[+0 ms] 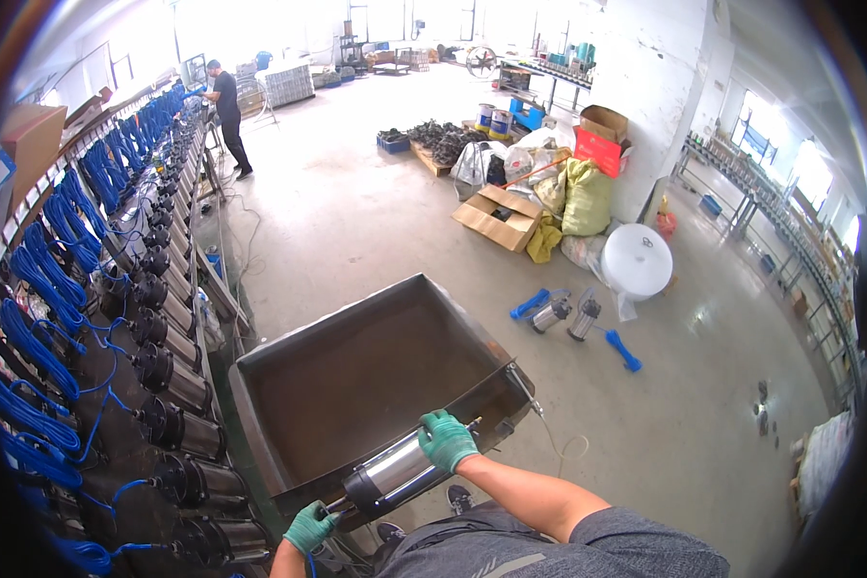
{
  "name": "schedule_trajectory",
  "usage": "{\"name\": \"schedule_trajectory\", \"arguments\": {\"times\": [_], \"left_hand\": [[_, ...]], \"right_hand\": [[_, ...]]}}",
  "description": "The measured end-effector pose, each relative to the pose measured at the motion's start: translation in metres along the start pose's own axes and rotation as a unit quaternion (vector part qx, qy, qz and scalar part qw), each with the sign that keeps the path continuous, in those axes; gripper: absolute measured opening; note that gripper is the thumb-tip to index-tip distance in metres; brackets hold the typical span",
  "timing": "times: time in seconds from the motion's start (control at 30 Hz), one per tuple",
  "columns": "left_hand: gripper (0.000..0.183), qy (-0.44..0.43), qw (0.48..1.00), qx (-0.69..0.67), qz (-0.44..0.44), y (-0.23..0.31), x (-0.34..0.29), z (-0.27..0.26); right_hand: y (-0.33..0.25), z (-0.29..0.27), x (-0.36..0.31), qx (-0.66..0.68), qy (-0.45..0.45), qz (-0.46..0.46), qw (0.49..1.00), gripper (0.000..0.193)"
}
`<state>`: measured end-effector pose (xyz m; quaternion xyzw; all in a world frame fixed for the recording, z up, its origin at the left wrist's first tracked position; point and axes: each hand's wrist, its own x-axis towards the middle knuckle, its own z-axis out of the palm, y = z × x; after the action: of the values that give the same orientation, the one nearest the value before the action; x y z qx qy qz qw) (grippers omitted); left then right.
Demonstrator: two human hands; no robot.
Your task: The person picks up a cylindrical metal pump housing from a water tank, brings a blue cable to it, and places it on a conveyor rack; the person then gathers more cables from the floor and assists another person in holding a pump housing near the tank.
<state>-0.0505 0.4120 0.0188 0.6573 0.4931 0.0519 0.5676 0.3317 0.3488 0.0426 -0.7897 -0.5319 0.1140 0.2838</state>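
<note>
A submersible pump (397, 470) with a shiny steel body and black end lies on its side across the near edge of a large metal tank (252, 419). My right hand (447, 440), in a green glove, is closed over the steel body near its right end. At the black end, my left hand (310, 527), gloved alike, is closed on the pump's handle; its fingertips are partly hidden. A blue cable hangs just below the left hand. Brownish water (366, 371) stands in the tank. A thin pale hose (549, 429) runs off the tank's right corner.
Along the left, a bench carries a row of similar pumps (183, 380) with coiled blue cables (53, 275). Two pumps (584, 318) lie on the floor at right, near a white wrap roll (637, 261), an open carton (498, 218) and sacks (588, 197). A co-worker (227, 116) stands at the bench's far end.
</note>
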Motion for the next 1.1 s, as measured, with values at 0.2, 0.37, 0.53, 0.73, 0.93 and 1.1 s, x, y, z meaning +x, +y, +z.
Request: {"name": "schedule_trajectory", "arguments": {"times": [0.2,0.37,0.53,0.73,0.93,1.1], "left_hand": [[0.036,0.127,0.974,0.179,0.062,0.005,-0.012,0.022],[0.037,0.093,0.966,0.217,0.110,0.022,-0.008,0.004],[0.035,0.110,0.975,0.168,0.093,0.063,-0.011,-0.002],[0.032,0.111,0.973,0.200,0.035,0.048,-0.013,-0.020],[0.031,0.128,0.975,0.180,0.025,0.013,-0.015,-0.014],[0.030,0.187,0.942,0.277,0.025,0.034,-0.015,0.002]], "right_hand": [[0.004,0.001,-0.004,0.002,-0.007,0.003,1.000,0.024],[-0.012,-0.005,0.003,-0.028,0.018,-0.004,0.999,0.016],[0.020,0.004,0.001,0.054,0.072,-0.027,0.996,0.017],[-0.004,0.011,-0.011,0.091,0.048,-0.010,0.995,0.023],[-0.020,0.017,-0.017,0.049,0.065,-0.067,0.994,0.023],[-0.011,0.012,-0.015,0.017,0.040,-0.062,0.997,0.024]]}}
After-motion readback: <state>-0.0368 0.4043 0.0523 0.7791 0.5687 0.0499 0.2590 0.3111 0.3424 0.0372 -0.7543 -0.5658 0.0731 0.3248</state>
